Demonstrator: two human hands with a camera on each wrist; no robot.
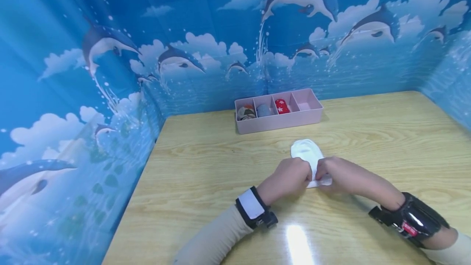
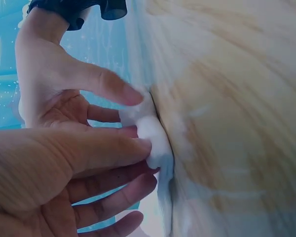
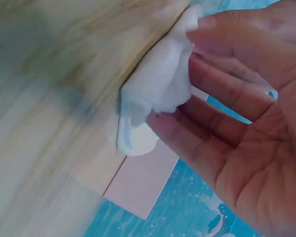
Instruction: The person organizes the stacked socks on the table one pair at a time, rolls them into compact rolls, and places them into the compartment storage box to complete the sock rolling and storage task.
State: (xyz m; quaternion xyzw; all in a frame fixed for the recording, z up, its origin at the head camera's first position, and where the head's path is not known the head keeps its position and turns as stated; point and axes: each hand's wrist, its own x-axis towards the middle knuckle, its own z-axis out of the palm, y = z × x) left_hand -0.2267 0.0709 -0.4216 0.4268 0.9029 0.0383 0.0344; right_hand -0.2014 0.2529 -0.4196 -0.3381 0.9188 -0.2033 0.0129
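A white sock [image 1: 307, 150] lies lengthwise on the table, its rounded end pointing away from me. Both hands work at its near end, thumbs and fingers bent close together. My left hand [image 1: 290, 175] pinches the left side of that end, with the thumb pressed on a thick white fold [image 2: 155, 140] in the left wrist view. On the other side, my right hand [image 1: 340, 173] pinches the cloth between thumb and fingers. The right wrist view has the bunched sock [image 3: 160, 74] low against the tabletop, partly covered by the fingertips.
A pink divided box [image 1: 279, 124] stands at the table's back edge. Its compartments hold a multicoloured bundle [image 1: 245, 112], a grey-blue roll [image 1: 263, 110] and a red roll with white flowers [image 1: 282, 106]. A dolphin-print curtain [image 1: 206, 72] hangs behind the wooden table [image 1: 206, 167].
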